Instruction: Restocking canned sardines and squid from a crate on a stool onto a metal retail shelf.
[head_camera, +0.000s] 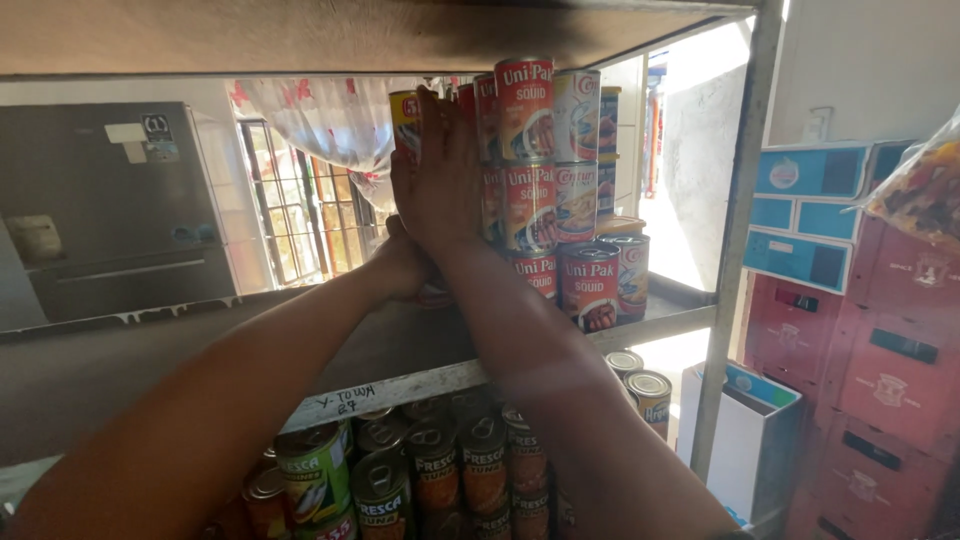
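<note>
Two shelves fill my view, and the upper wooden shelf (130, 370) is the widest thing before me, running from the left edge to the grey metal upright (735, 250) on the right. Behind it on the left stands a grey refrigerator (110, 210), and off to the right rise red crates (880, 350) with blue boxes (805, 215) on top.

On the shelf's right end sits a stack of red-labelled cans (535, 180), three high, with silver-labelled cans (580, 160) just beside them. Below the shelf lies a second crowd of green and orange tins (400, 480), their pull-tab lids facing up.

Both my forearms reach up to the stack. My right hand (440, 185) is spread flat, fingers (432, 115) straight and together, pressed against the left side of the stack; it grips nothing that I can see. My left hand (400, 262) sits lower, tucked just under the right one near the stack's base. Its fingers are hidden behind my right wrist, so I cannot tell how far they are curled or what they touch.
</note>
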